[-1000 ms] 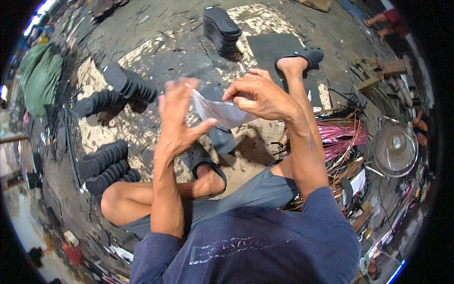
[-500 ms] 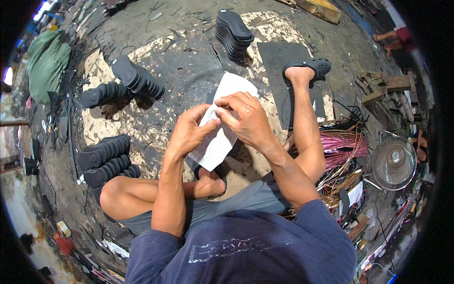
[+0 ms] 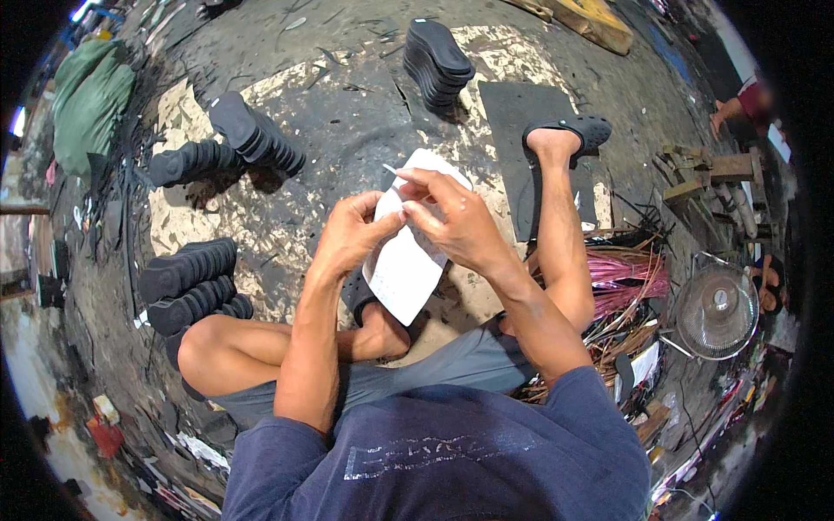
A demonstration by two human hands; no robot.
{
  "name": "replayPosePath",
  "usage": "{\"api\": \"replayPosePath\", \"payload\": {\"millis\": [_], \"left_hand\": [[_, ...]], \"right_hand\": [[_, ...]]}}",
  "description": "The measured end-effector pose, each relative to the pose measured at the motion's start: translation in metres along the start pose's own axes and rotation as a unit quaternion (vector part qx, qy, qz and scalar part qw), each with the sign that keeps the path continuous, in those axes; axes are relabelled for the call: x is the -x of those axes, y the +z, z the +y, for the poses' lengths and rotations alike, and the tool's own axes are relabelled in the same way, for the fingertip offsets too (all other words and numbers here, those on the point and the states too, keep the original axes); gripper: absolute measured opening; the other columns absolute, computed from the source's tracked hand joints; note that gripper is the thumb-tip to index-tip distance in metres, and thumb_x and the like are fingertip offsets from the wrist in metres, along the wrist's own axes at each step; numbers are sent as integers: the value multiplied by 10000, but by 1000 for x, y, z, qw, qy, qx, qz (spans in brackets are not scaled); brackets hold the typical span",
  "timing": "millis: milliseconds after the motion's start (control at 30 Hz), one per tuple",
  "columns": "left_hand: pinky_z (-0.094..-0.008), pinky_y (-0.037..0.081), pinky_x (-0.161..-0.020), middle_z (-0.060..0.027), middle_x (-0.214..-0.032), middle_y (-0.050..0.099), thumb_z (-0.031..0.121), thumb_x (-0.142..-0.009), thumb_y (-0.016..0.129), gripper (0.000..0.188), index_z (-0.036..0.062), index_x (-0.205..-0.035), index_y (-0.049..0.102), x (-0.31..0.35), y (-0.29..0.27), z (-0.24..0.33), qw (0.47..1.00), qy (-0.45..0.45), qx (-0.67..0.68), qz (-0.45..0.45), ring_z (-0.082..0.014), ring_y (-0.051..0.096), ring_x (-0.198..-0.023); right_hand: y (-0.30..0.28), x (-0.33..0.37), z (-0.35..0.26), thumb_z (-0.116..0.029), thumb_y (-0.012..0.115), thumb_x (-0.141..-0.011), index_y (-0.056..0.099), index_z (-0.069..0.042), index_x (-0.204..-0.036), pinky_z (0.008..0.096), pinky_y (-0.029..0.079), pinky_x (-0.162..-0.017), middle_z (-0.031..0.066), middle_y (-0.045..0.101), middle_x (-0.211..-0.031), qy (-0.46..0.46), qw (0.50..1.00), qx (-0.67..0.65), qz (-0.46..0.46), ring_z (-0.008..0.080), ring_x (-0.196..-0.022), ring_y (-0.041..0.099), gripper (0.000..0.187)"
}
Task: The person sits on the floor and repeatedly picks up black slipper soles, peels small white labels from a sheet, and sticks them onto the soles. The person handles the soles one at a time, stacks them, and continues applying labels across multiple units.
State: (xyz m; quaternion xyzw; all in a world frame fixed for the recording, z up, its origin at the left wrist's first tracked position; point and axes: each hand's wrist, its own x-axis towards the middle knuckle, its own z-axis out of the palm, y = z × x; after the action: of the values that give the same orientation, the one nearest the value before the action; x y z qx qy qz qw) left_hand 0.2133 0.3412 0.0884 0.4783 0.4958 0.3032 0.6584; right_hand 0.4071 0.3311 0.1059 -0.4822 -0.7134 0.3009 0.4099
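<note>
A long white sheet (image 3: 407, 269), shaped much like a shoe sole, lies between my hands above my folded leg. My left hand (image 3: 358, 233) is closed on its left edge, thumb on top. My right hand (image 3: 445, 213) is closed over the upper part, its fingertips pinched close to my left thumb. A thin white strip (image 3: 390, 168) sticks out past the right index finger. The right fingers partly hide what they grip. Under the sheet, a dark shoe shows on my bent foot.
Stacks of black soles stand ahead (image 3: 437, 65), at left (image 3: 256, 135) and nearer left (image 3: 187, 269). A black mat (image 3: 521, 113) lies by my outstretched foot in a dark clog (image 3: 573, 135). Pink strips (image 3: 630, 273) and a fan (image 3: 718, 306) are at right. Another person's arm (image 3: 730, 111) shows far right.
The white sheet's lower end has swung right and now looks plainer white. My right fingers have lifted and opened slightly, and the thin white strip has come into sight.
</note>
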Motion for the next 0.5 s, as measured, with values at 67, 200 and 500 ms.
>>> {"api": "replayPosePath", "payload": {"millis": [67,200,500], "left_hand": [[-252,498,-638,-7,-837,689,160,-898,739,207,-12,-1010,707,1,4,4,1000,7,-10,-2,-66,608,-745],[-266,511,-650,-20,-834,693,165,-886,729,221,-14,-1013,703,-4,7,-11,1000,2,-27,-5,-87,625,-736],[-421,465,-898,-159,-1089,694,371,-892,684,366,18,-962,748,1,47,-13,955,30,-281,-87,-257,626,-1011]], "right_hand": [[0,0,-1,-44,681,-873,569,-111,-1333,352,570,-772,110,693,-995,7,999,21,-25,243,-921,701,478],[-2,5,0,-45,693,-870,532,-100,-1347,333,563,-775,81,690,-956,20,999,20,-46,209,-871,694,506],[-10,-50,115,-72,747,-885,462,-3,-1312,260,491,-722,53,689,-861,282,939,-195,26,100,-819,632,519]]}}
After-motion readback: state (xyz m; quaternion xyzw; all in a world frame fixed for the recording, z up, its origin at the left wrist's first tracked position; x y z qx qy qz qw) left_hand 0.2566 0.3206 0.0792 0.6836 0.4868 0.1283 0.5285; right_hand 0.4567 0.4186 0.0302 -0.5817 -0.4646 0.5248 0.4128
